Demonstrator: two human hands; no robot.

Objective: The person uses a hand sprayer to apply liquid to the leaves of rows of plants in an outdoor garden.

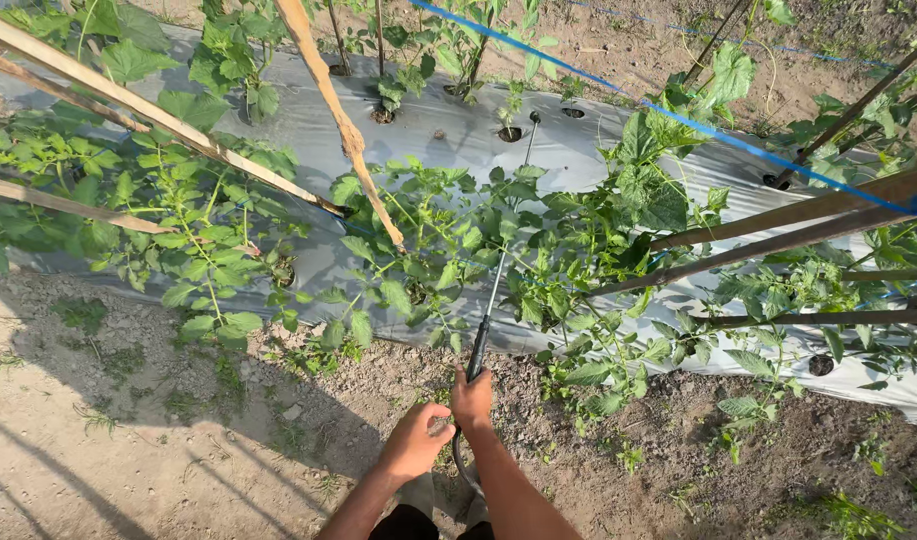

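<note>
The spray wand [494,290] is gripped at its black handle by the clenched right hand [472,398], arm extended, tip aimed over the plastic mulch [429,130]. Beside the handle, the left hand [416,442] is loosely curled, holding nothing visible.

Two bare forearms, left hand [416,440] and right hand [472,398]. No sleeves visible. Dark garment at the near edge.

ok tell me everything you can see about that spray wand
The wand is a thin, straight metal-looking tube with a black handle at its near end. The right hand is closed around the handle; a dark hose curves down from it. The tube slants up over the plants, its tip near a hole in the grey sheet.
</note>
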